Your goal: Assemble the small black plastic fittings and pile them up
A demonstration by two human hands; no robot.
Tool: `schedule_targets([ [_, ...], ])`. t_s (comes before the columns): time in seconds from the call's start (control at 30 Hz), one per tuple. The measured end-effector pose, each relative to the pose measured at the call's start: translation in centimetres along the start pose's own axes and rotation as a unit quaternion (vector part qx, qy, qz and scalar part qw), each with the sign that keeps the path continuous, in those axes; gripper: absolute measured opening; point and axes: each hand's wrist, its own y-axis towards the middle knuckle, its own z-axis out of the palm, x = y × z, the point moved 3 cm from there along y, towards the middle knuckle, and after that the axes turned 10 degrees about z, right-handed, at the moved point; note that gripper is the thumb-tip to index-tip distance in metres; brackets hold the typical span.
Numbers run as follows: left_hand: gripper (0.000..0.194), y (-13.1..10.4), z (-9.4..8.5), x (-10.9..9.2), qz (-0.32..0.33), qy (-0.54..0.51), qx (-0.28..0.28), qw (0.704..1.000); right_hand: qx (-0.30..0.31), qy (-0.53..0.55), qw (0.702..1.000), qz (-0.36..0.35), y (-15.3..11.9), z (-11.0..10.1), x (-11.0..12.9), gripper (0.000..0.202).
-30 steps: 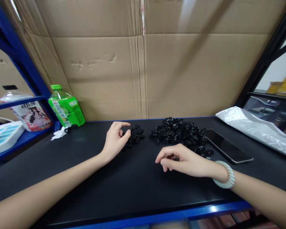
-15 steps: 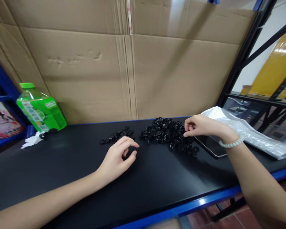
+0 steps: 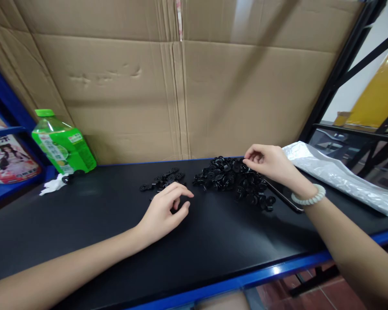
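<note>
My left hand (image 3: 166,209) hovers over the table just in front of a small group of black plastic parts (image 3: 171,176). Its thumb and index finger are apart with nothing between them, and the hand covers some of those parts. A larger heap of small, round black plastic parts (image 3: 221,174) lies to its right. At the upper right of that heap is my right hand (image 3: 265,160), thumb and fingers pinched together at the heap's edge. Whether a part sits between the fingertips is hard to make out against the black heap.
Beside my right wrist a dark flat device with a shiny rim (image 3: 283,196) lies on the black table (image 3: 213,241). A silvery plastic bag (image 3: 339,176) is at the right. A green bottle (image 3: 64,146) and white crumpled tissue (image 3: 53,184) stand left. Cardboard (image 3: 116,94) walls the back.
My right hand has shifted left and slightly up over the heap, its fingers now pinched. My left hand keeps its pose. The whole view has shifted a little.
</note>
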Motion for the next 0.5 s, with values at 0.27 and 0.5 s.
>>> schedule_targets([
  [0.27, 0.028, -0.2, 0.8, -1.6, -0.094, -0.215, -0.029, 0.972, 0.209, 0.358, 0.907, 0.076, -5.8, 8.1, 6.1, 0.014],
  [0.5, 0.018, -0.6, 1.1, -0.6, -0.165, -0.299, -0.109, 0.934, 0.329, 0.462, 0.816, 0.110, -7.6, 10.8, 7.0, 0.022],
])
